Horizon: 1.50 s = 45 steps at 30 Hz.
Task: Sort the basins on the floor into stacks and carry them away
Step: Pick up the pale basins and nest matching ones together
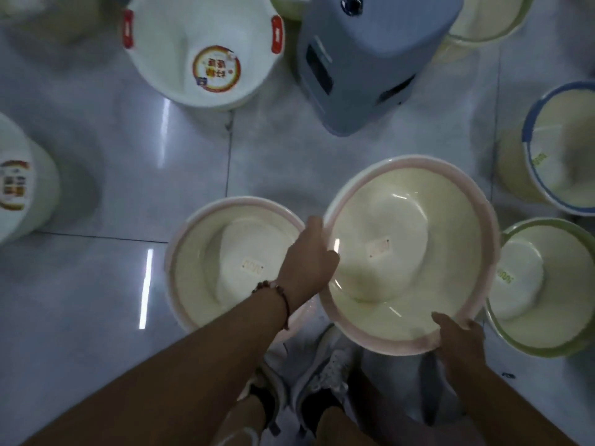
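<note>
Both hands, left [306, 252] and right [460, 342], had fingers curled on opposite rims of the pink basin [409, 252], held level just right of its floor twin [231, 262], likely for nesting.

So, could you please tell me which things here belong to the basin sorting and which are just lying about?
Job: held pink-rimmed basin, gripped by left hand and right hand; pink-rimmed basin on the floor; green-rimmed basin; blue-rimmed basin; white basin with red handles.
Lying about: grey machine.
</note>
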### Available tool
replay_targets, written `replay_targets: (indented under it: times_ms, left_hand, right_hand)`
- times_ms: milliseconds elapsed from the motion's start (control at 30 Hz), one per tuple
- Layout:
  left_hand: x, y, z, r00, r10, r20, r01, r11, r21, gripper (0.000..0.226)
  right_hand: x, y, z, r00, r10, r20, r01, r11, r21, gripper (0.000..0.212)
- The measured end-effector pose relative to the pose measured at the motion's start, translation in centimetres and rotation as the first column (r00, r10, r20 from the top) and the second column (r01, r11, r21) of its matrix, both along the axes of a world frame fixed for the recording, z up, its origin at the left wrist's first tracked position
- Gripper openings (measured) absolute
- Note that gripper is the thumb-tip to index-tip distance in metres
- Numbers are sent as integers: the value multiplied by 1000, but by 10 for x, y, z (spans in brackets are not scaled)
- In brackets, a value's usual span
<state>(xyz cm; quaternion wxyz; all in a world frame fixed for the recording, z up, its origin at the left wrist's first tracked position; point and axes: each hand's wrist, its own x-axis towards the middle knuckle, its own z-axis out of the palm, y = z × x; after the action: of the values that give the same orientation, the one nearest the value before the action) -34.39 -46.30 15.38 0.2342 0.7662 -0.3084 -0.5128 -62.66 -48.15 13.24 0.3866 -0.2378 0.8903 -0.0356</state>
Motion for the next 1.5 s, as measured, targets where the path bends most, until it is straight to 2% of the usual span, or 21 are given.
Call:
replay_targets:
  times_ms: [67,133,200,267,333,433,600,667,767,833,867,900,933,967,1033,1133,1300,1367,1400,1467,1500]
  left_hand:
    - [39,32,17,991,136,8,-137,990,37,31]
    - [77,69,29,966,253,47,-255,966,40,34]
    - [107,108,34,927,369,72,-373,926,50,40]
    - [128,148,30,895,436,99,-446,883,147,43]
    - [136,188,17,899,415,137,-437,855,279,42]
    - [124,227,-9,897,416,152,-441,815,375,43]
    - [78,252,-61,788,597,150,-600,693,399,49]
    - [57,259,-75,683,723,107,-692,593,411,62]
    - [39,262,-90,551,832,67,-786,490,376,106]
    - [40,259,-104,465,883,68,-846,420,327,113]
    - [41,256,-112,437,896,80,-865,394,309,110]
    - [43,250,-119,448,888,106,-865,401,302,104]
    - [46,246,-128,492,858,150,-852,437,289,97]
    - [49,241,-135,555,808,201,-822,495,282,90]
    - [58,231,-146,656,705,269,-754,599,271,75]
    - [75,198,-154,761,592,266,-645,735,209,72]
    - [67,110,-146,859,500,111,-512,829,224,78]
    - [58,78,-144,913,393,112,-409,870,276,81]
    - [56,64,-144,937,312,160,-347,893,286,82]
    - [52,36,-140,936,-12,352,-122,926,356,86]
    - [49,22,-135,873,-192,448,-17,907,422,83]
  right_hand:
    - [33,-9,32,980,194,42,-193,981,-20,74]
    - [72,-21,55,905,425,37,-425,905,-8,53]
    - [115,-31,67,822,563,88,-561,826,-52,39]
    - [160,-34,71,709,685,168,-679,727,-102,41]
    - [195,-31,62,593,783,186,-781,616,-104,46]
    - [220,-24,34,500,847,179,-859,512,-20,38]
    - [208,-18,-13,362,910,203,-926,375,-31,41]
    - [196,-12,-25,280,931,232,-956,293,-21,43]
    - [189,-10,-44,168,947,275,-985,170,15,56]
    - [200,-21,-68,62,973,224,-996,47,71,62]
    - [210,-30,-79,4,977,212,-993,-21,117,56]
    - [224,-41,-88,-24,967,254,-986,-64,154,44]
    - [238,-53,-95,-36,945,326,-978,-100,181,30]
    - [252,-64,-102,-33,917,398,-975,-117,189,25]
    - [271,-87,-107,-19,895,446,-982,-102,162,37]
    - [267,-129,-111,-18,938,346,-995,-51,87,41]
    - [225,-192,-87,30,978,208,-998,17,65,49]
    - [198,-214,-76,-34,989,143,-997,-44,68,62]
    - [184,-225,-71,-96,989,113,-992,-104,65,69]
    - [152,-246,-55,-297,955,10,-952,-297,79,77]
    - [134,-257,-45,-398,915,-71,-915,-391,96,78]
